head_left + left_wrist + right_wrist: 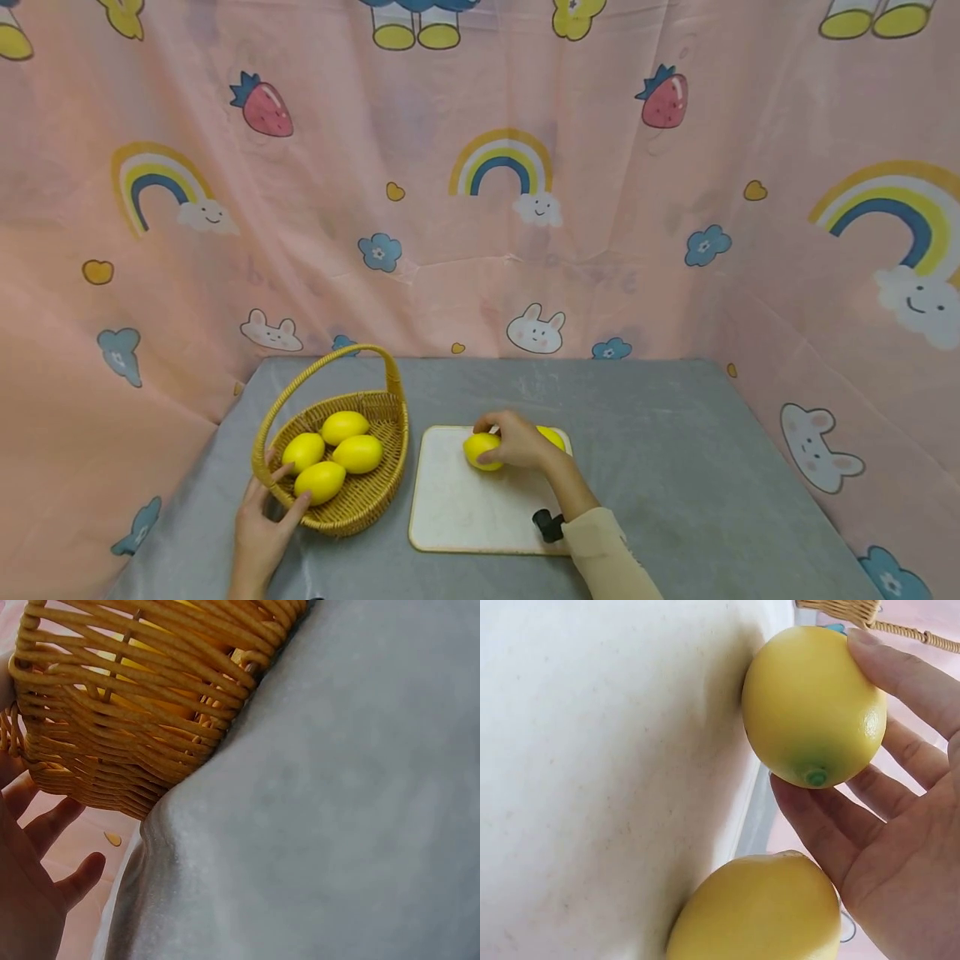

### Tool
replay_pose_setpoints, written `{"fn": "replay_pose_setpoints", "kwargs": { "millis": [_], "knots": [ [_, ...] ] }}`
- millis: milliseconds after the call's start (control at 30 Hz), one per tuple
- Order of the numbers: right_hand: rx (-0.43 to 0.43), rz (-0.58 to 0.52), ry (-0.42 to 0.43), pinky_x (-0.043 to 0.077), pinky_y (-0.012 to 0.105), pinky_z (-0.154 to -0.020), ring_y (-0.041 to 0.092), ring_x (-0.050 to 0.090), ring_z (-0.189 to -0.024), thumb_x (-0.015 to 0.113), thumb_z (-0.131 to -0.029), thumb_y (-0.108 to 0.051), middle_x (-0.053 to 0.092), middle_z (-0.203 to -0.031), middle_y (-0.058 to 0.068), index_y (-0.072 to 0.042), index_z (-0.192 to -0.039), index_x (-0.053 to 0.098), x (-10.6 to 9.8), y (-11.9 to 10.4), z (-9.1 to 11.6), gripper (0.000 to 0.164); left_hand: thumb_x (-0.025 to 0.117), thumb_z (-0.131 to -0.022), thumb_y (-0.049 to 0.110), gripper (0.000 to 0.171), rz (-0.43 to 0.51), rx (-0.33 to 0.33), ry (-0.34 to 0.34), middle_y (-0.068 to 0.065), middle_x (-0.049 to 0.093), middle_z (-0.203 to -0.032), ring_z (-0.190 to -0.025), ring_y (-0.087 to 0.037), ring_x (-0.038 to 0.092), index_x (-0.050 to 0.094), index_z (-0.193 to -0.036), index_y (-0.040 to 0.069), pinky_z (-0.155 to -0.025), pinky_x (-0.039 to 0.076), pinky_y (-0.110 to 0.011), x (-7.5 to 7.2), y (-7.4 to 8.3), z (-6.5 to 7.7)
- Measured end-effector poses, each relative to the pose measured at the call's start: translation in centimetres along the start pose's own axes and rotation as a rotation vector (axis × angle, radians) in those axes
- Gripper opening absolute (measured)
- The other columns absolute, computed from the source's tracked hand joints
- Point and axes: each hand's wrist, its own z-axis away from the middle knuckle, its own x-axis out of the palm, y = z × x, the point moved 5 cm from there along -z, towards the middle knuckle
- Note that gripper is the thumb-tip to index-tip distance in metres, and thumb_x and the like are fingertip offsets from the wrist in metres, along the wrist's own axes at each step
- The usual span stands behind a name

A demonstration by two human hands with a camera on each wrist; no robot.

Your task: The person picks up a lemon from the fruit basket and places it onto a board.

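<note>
At the left of the head view stands a wicker basket (360, 508) with several yellow lemons (345, 427) in it. My left hand (258, 529) grips the near left rim, its thumb and a fingertip over the edge beside the lemons. In the left wrist view some of its fingers (56, 825) spread along the woven side. With thumb and fingers, my right hand (517, 442) holds a lemon (814, 709) low over the white cutting board (480, 517). A second lemon (757, 915) lies on the board, partly hidden behind the right hand in the head view.
The basket's tall arched handle (300, 379) rises above its rim. A black wrist device (548, 526) sits by the right sleeve (603, 546). The grey tabletop (675, 467) ends at a pink patterned curtain (480, 275) at the back and sides.
</note>
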Motion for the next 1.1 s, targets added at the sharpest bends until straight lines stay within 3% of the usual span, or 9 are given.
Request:
{"fn": "replay_pose_setpoints", "kwargs": {
  "millis": [200, 467, 733, 933, 1100],
  "knots": [
    [0.007, 0.055, 0.005, 0.052, 0.039, -0.084, 0.025, 0.061, -0.097, 0.085, -0.078, -0.015, 0.068, -0.107, 0.005, -0.005, -0.110, 0.071, -0.1, -0.5, -0.1, 0.037, 0.080, -0.082, 0.001, 0.046, 0.002, 0.005, 0.005, -0.024, 0.037, -0.153, -0.142, -0.043, 0.030, 0.063, -0.125, -0.006, -0.101, 0.023, -0.002, -0.1, -0.2, 0.0],
    [-0.007, 0.057, 0.007, 0.052, 0.045, -0.089, 0.033, 0.063, -0.102, 0.082, -0.081, -0.017, 0.068, -0.116, 0.016, 0.002, -0.118, 0.068, -0.3, -1.0, -0.4, 0.044, 0.080, -0.081, 0.000, 0.047, 0.018, -0.002, 0.010, -0.024, 0.037, -0.153, -0.141, -0.043, 0.032, 0.064, -0.125, -0.006, -0.098, 0.023, 0.000, -0.1, -0.4, -0.1],
    [0.002, 0.075, 0.086, 0.052, 0.047, -0.090, 0.032, 0.063, -0.103, 0.075, -0.090, -0.023, 0.069, -0.114, 0.013, 0.000, -0.116, 0.070, -0.6, -1.7, -1.0, 0.035, 0.080, -0.082, 0.001, 0.046, 0.016, -0.013, 0.000, -0.024, 0.037, -0.153, -0.141, -0.044, 0.031, 0.063, -0.125, -0.005, -0.096, 0.024, 0.001, -0.1, -0.5, -0.1],
    [-0.083, 0.097, 0.145, 0.053, 0.047, -0.088, 0.036, 0.063, -0.103, 0.070, -0.093, -0.015, 0.070, -0.111, 0.016, -0.001, -0.111, 0.071, -0.2, -3.4, -1.7, 0.024, 0.080, -0.082, 0.002, 0.046, 0.013, -0.021, -0.006, -0.025, 0.036, -0.153, -0.141, -0.043, 0.032, 0.064, -0.125, -0.004, -0.095, 0.025, 0.001, 0.0, -0.6, -0.2],
    [-0.084, 0.121, 0.157, 0.053, 0.046, -0.087, 0.033, 0.063, -0.102, 0.069, -0.093, -0.013, 0.070, -0.109, 0.013, -0.002, -0.109, 0.072, 0.3, -4.1, -2.2, 0.020, 0.080, -0.082, 0.002, 0.046, 0.002, 0.004, -0.002, -0.024, 0.038, -0.152, -0.140, -0.045, 0.033, 0.064, -0.125, -0.004, -0.097, 0.024, 0.000, 0.0, -0.4, -0.2]
  ]
}}
